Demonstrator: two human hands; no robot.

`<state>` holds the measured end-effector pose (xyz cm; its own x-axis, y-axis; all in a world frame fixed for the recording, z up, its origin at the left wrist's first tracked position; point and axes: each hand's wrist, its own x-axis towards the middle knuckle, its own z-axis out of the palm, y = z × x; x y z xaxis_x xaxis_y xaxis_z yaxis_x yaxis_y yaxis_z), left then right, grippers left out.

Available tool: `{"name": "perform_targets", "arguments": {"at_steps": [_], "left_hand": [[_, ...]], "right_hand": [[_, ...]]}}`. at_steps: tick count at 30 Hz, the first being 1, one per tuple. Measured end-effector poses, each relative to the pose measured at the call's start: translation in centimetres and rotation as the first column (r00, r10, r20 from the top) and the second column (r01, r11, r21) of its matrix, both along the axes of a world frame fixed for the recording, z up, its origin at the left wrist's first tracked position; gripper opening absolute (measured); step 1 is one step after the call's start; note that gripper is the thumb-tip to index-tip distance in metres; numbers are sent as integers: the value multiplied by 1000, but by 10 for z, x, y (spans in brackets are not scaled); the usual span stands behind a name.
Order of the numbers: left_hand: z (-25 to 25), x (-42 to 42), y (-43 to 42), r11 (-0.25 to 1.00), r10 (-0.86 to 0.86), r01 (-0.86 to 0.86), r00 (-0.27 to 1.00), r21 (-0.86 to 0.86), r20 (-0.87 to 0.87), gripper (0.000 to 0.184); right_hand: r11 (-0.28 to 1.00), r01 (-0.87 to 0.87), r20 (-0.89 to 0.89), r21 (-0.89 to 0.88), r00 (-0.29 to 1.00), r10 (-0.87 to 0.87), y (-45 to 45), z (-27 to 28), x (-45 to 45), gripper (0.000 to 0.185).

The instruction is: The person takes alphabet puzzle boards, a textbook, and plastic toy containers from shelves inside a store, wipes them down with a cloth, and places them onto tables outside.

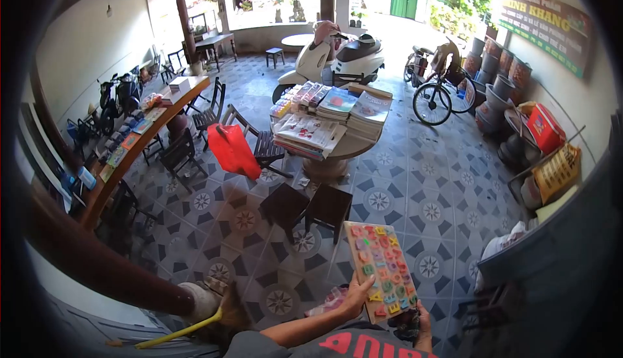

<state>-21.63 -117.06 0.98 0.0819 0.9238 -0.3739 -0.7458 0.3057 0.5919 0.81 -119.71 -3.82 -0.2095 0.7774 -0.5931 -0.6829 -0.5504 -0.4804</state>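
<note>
A wooden alphabet puzzle board with several rows of coloured letters is tilted upright before my body at the lower right. My left hand grips its left edge, with the thumb lying over the face. At the lower right corner, my right hand is closed on the board's edge; part of its fingers is hidden. Something dark and patterned shows beside the right hand, too unclear to name. Two dark stools stand on the tiled floor just beyond the board.
Stacks of books and packets cover a round table ahead. A red bag hangs by a chair. A broom and a pillar are at lower left. Behind are a scooter and a bicycle.
</note>
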Motion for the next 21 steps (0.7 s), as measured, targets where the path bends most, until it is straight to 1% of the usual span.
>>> {"name": "perform_targets", "arguments": {"at_steps": [2,3,4,5,7,9,11,12,14,15,17,18,19,20,21], "left_hand": [[6,17,61,995,-95,97,992,25,-81,49],[8,28,91,996,-87,90,993,27,-75,49],[10,36,121,992,-111,116,989,47,-99,49],[11,46,146,987,-142,150,982,61,-126,49],[20,63,197,974,-204,212,974,77,-95,49],[24,83,246,961,-250,256,966,105,-72,48],[20,107,291,964,-250,261,955,52,-163,49],[18,117,316,967,-240,251,957,52,-165,49],[11,140,367,962,-273,271,955,-38,-115,52],[14,150,391,964,-266,263,957,-45,-117,52],[22,175,442,937,-337,320,933,-137,-124,50],[11,193,469,943,-321,306,939,-131,-123,50],[-6,211,493,947,-315,303,939,-103,-137,49],[-12,224,516,951,-307,298,939,-76,-157,49],[-3,235,538,956,-291,282,942,-76,-168,49]], "right_hand": [[1000,-11,61,5,998,10,43,-1,32,43],[1000,-14,86,12,996,13,69,0,46,42],[1000,-11,110,17,994,9,95,16,48,42],[1000,0,131,17,991,-2,141,30,49,42],[999,45,162,15,986,-47,194,45,67,41],[997,73,188,27,979,-77,227,34,91,41],[997,71,218,42,973,-78,256,9,116,40],[997,63,234,48,970,-73,301,21,118,40],[998,47,263,52,963,-59,328,-13,152,39],[998,42,278,51,959,-55,342,-28,171,39],[998,29,308,63,950,-47,379,-47,212,39],[997,15,328,75,944,-39,408,-49,234,38],[997,0,346,81,938,-28,446,-35,242,38],[996,-15,358,89,933,-18,476,-29,256,38],[995,-28,366,98,931,-10,498,-33,276,37]]}}
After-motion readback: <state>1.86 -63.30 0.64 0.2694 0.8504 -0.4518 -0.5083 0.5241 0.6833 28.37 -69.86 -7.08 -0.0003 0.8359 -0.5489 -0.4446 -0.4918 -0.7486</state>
